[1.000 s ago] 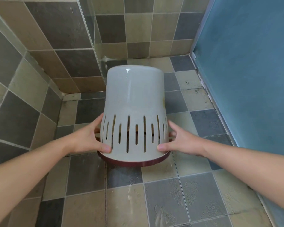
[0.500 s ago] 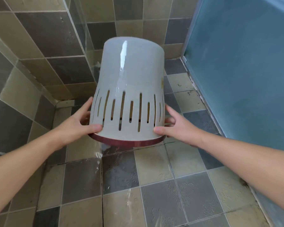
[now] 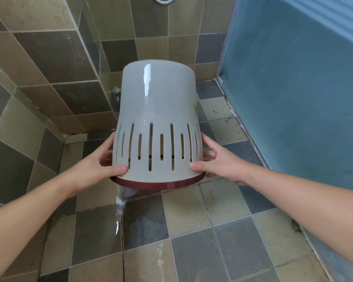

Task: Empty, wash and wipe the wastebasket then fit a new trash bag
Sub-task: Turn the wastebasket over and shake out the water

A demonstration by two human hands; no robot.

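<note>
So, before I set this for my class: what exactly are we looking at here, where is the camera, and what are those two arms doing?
There is no machine here, just a person. The camera sits on their head, looking forward and down, so the two bare arms are their own. Both hands, the left hand and right hand, grip a pale grey plastic wastebasket with vertical slots and a dark red rim. It is held upside down, tilted, above the grey and beige tiled floor, not resting on it. Water is draining from the rim onto the wet tiles. A frosted blue panel stands on the right.
</note>
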